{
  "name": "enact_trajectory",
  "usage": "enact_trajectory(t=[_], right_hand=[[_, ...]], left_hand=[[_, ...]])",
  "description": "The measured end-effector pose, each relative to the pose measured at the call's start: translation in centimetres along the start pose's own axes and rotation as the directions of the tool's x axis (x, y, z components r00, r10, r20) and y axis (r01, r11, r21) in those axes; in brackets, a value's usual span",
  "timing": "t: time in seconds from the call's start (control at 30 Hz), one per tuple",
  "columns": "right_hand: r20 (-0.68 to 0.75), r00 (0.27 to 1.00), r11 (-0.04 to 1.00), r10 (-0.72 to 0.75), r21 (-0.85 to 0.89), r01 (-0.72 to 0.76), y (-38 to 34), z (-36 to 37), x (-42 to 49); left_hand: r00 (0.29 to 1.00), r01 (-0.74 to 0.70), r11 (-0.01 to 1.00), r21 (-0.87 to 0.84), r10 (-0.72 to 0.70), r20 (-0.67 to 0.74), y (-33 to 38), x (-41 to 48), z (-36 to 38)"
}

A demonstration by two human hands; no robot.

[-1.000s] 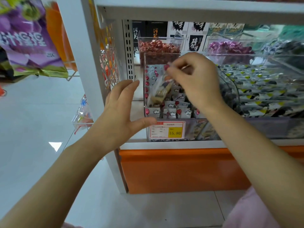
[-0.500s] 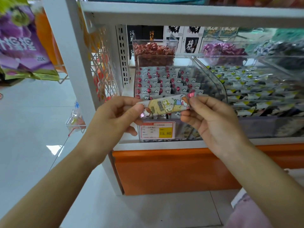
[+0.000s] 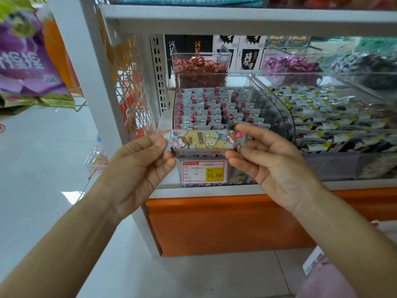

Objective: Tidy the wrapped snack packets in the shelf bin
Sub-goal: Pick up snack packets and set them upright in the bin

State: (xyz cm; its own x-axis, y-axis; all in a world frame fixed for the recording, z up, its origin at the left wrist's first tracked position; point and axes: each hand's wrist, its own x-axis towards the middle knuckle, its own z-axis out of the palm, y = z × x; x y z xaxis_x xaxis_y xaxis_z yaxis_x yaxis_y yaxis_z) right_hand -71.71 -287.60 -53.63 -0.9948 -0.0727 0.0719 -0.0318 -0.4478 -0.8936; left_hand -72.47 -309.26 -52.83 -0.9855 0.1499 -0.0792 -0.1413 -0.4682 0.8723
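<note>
White shelving holds a clear shelf bin (image 3: 285, 125) of mostly neat packets (image 3: 214, 108). Left hand (image 3: 137, 168) and right hand (image 3: 277, 164) each pinch an end of one odd cartoon-printed packet (image 3: 204, 141), held in front; it looks misplaced, unsorted.

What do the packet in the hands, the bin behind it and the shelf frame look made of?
The packet looks like glossy printed plastic film: it catches light and has flat sealed ends. The bin seems clear hard plastic, perhaps acrylic; the rows of packets show through its wall. The shelf frame looks like white painted metal, smooth and matte.
</note>
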Motion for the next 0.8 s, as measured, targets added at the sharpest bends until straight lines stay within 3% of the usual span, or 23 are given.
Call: enact_trajectory(t=[0.1, 0.2, 0.33, 0.5, 0.67, 0.8], right_hand=[[0.026, 0.984, 0.96, -0.175, -0.219, 0.177, 0.1, -0.1, -0.1], [0.068, 0.961, 0.885, -0.267, -0.377, 0.273, 0.2, 0.2, -0.3], [0.069, 0.981, 0.915, -0.182, -0.353, 0.195, 0.3, 0.8, -0.4], [0.089, 0.966, 0.796, -0.241, -0.551, 0.249, 0.4, 0.9, -0.4], [0.073, 0.956, 0.753, -0.283, -0.601, 0.268, 0.6, 1.0, -0.3], [0.074, 0.919, 0.61, -0.388, -0.727, 0.316, 0.8, 1.3, -0.1]], left_hand=[[0.999, 0.045, 0.998, 0.033, -0.045, -0.024, -0.1, -0.1, 0.4], [1.0, 0.022, 0.98, 0.2, -0.026, 0.017, -0.1, -0.4, 0.8], [0.987, -0.131, 0.905, 0.404, 0.079, 0.142, 0.1, -0.7, 0.6], [0.973, -0.222, 0.798, 0.561, 0.145, 0.179, 0.0, -1.0, 0.8], [0.951, -0.308, 0.618, 0.723, 0.221, 0.217, 0.3, -1.3, 0.9], [0.944, -0.321, 0.543, 0.776, 0.251, 0.216, -0.2, -1.4, 1.0]])
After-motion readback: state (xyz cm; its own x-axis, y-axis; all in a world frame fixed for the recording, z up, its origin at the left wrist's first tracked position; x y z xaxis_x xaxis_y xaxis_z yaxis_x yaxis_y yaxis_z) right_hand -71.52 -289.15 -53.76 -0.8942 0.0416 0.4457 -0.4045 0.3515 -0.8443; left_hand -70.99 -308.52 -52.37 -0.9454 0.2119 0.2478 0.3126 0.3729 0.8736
